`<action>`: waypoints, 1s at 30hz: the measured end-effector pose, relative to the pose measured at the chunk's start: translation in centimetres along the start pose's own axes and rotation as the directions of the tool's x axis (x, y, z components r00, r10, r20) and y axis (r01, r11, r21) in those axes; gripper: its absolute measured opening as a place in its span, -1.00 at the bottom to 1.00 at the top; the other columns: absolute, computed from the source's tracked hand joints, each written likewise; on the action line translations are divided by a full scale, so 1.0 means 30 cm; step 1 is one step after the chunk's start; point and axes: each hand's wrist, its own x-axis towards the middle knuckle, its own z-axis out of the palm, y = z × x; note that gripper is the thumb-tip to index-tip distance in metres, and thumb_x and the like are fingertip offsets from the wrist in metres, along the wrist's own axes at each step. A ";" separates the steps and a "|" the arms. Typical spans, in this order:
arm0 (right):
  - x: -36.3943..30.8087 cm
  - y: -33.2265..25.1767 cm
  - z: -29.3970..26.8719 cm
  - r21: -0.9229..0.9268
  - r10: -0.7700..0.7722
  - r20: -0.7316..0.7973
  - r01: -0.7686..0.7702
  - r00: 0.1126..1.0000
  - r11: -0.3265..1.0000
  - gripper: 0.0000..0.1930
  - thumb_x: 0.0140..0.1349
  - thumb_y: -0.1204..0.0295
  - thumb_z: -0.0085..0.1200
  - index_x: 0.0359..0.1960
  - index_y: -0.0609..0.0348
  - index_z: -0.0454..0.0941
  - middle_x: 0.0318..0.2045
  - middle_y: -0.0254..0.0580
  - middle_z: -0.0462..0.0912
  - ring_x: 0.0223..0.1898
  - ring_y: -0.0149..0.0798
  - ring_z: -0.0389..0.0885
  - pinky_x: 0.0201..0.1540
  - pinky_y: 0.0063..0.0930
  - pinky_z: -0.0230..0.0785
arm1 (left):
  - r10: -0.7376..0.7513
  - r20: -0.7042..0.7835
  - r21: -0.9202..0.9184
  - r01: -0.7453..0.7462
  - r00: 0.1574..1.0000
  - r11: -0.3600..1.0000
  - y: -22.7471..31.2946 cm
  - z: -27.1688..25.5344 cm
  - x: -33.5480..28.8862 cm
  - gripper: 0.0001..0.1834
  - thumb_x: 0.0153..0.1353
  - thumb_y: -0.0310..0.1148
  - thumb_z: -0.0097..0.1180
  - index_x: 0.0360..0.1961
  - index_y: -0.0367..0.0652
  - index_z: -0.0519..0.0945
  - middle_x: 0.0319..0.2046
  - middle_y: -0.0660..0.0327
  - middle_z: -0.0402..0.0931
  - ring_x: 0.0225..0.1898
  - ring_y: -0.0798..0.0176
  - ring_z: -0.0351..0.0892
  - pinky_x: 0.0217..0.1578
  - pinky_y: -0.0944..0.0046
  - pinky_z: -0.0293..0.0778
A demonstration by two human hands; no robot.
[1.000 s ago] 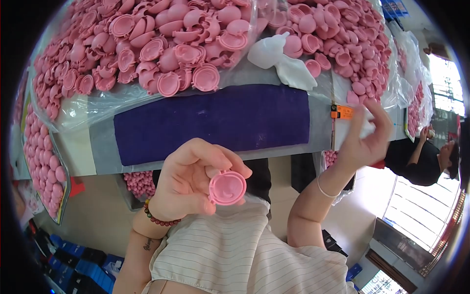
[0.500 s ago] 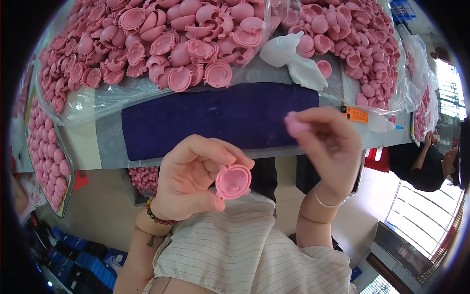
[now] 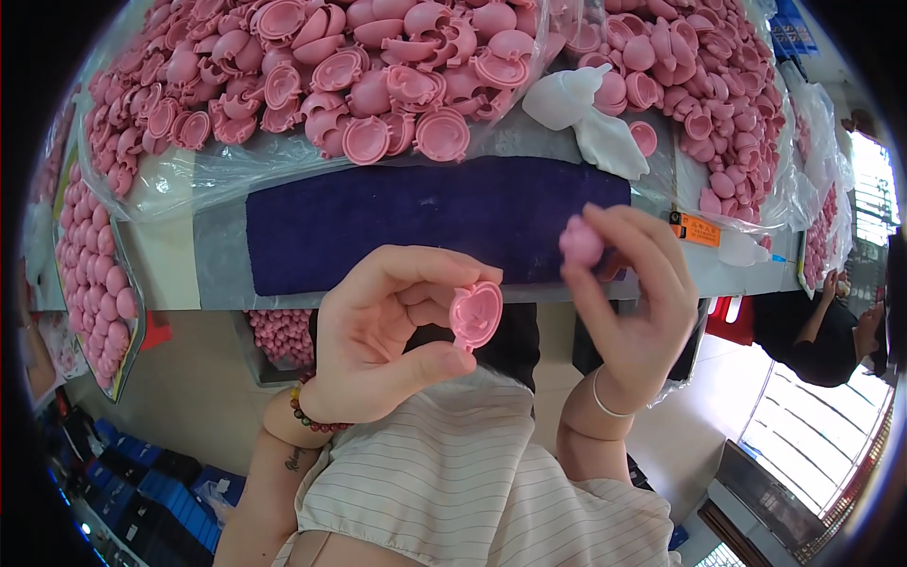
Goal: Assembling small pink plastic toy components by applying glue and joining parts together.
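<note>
Pinching left hand: is holding pink cup edgewise, sensibly leaving its hollow uncovered.
Right hand: is gripping rounded pink piece, ideally lightly.

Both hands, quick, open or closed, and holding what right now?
Left hand: closed, holding a hollow pink shell.
Right hand: closed, pinching a small pink piece.

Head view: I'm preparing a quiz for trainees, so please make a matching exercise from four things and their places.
1. Hollow round pink shell
2. Small rounded pink piece
3. Long dark-purple cloth
4. Multicoloured beaded bracelet

A. Flat on the grey table
B. Around the left wrist
C. In the right hand
D. In the left hand

Pairs: 1-D; 2-C; 3-A; 4-B
</note>
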 end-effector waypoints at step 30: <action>-0.069 0.349 -0.183 -0.100 -0.034 -0.906 -0.136 0.421 0.986 -0.63 -0.06 0.55 0.06 -0.17 0.39 0.31 -0.39 -0.06 0.43 -0.36 -0.35 0.37 -0.29 -0.58 0.29 | 0.094 -0.002 0.198 -0.092 0.996 0.976 -0.007 -0.014 0.018 -0.51 -0.30 -0.54 0.30 -0.24 -0.41 0.46 -0.30 0.01 0.48 -0.25 0.22 0.49 -0.20 0.33 0.41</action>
